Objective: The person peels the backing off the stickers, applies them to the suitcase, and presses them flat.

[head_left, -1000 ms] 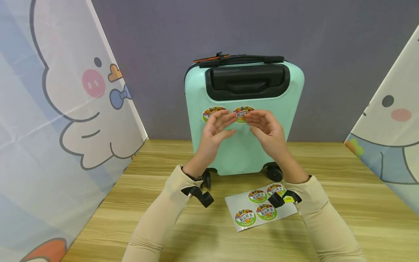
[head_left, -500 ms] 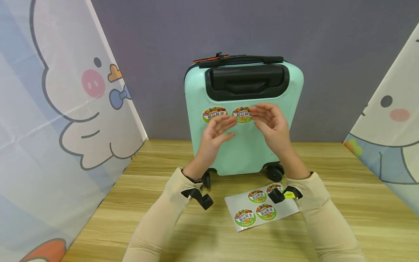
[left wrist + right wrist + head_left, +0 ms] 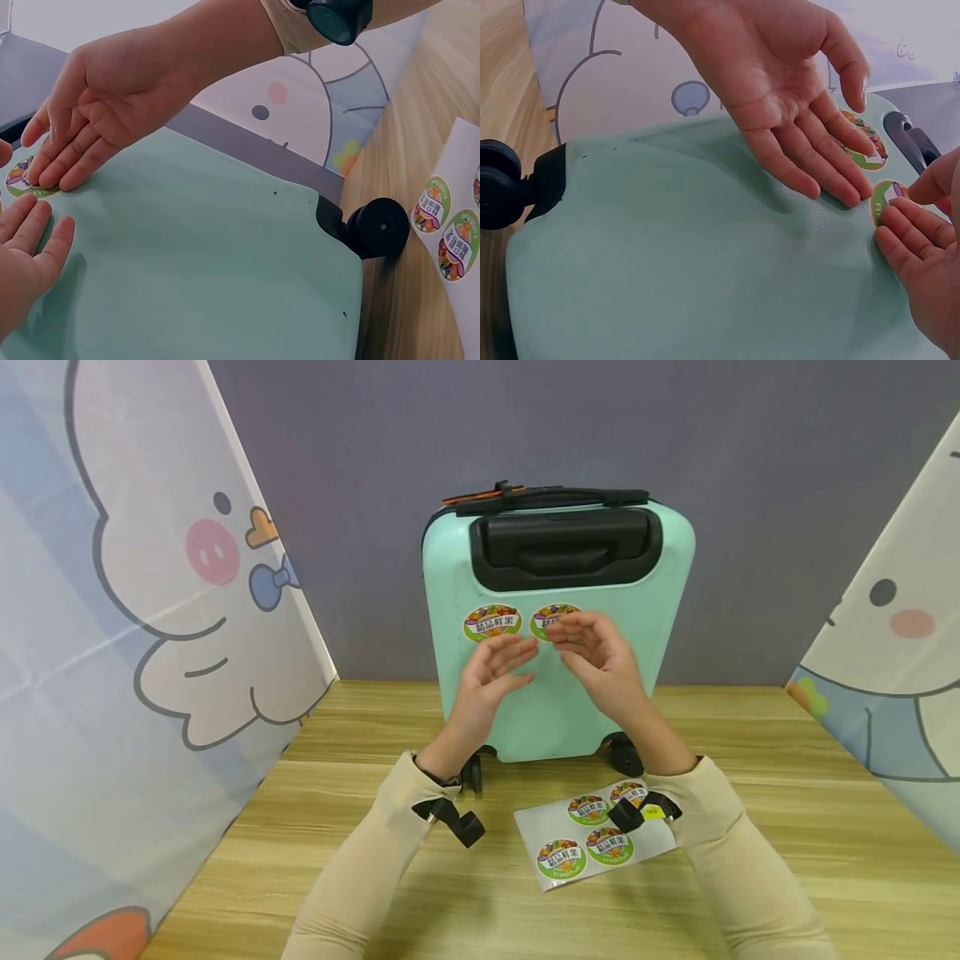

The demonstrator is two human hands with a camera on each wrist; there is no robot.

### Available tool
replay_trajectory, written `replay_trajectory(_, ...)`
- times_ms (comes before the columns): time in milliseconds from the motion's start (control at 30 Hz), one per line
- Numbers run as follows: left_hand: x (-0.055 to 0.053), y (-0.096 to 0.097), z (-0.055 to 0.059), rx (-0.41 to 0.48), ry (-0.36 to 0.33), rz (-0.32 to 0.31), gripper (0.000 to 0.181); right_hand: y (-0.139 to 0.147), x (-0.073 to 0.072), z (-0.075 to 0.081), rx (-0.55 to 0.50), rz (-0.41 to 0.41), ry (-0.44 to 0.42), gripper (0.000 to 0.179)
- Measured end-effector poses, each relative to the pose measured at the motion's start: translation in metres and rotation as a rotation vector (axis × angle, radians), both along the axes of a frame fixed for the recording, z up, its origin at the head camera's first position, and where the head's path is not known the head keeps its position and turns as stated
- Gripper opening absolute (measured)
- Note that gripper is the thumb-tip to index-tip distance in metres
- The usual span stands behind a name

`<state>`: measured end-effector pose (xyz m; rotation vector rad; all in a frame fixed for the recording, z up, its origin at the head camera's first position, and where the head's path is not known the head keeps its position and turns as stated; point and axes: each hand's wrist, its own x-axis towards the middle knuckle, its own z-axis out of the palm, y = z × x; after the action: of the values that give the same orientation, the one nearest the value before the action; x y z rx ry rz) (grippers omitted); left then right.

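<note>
A mint-green suitcase [image 3: 555, 727] stands upright, with two round fruit-print stickers on its face. The left sticker [image 3: 492, 623] shows nearly whole in the head view; part of the right sticker [image 3: 547, 617] lies behind fingers. My left hand [image 3: 483, 685] is just below the left sticker, fingers loosely bent and holding nothing. My right hand [image 3: 603, 660] is at the right sticker, thumb apart from the fingers. In the right wrist view its fingers [image 3: 911, 232] overlap that sticker's edge; whether they touch it I cannot tell. Nothing shows between the two palms.
A white sticker sheet [image 3: 532, 827] with several round stickers lies on the wooden table [image 3: 300, 835] before the suitcase, partly under the right wrist strap. Black wheels [image 3: 624, 755] stick out at the suitcase's base. A grey panel [image 3: 360, 527] stands behind, cartoon-print cloths at both sides.
My right hand moved up and right, then back left and down over the right sticker. My left hand sank slightly, uncovering the left sticker. The suitcase and sheet stayed put.
</note>
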<state>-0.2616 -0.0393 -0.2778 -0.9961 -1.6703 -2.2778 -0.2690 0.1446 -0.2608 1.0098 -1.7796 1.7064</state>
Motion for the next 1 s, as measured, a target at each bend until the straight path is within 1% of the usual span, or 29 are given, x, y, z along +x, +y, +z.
replay_trajectory(167,0.0,-0.002,-0.007,-0.02,-0.013,-0.001,0.043,0.002,0.0,-0.006,0.004,0.011,-0.019,0.034)
replay_trajectory(367,-0.001,-0.004,-0.015,-0.022,-0.026,-0.012,0.042,0.004,0.001,-0.013,0.012,0.02,-0.031,0.036)
replay_trajectory(567,0.0,-0.004,-0.024,-0.037,-0.04,-0.007,0.041,0.008,0.001,-0.024,0.042,0.029,-0.031,0.038)
replay_trajectory(767,0.003,-0.005,-0.036,-0.069,-0.072,-0.012,0.041,0.014,0.001,-0.037,0.107,0.02,-0.034,0.036)
replay_trajectory(1000,0.008,-0.004,-0.049,-0.094,-0.091,-0.029,0.041,0.018,0.003,-0.051,0.141,0.019,-0.024,0.035)
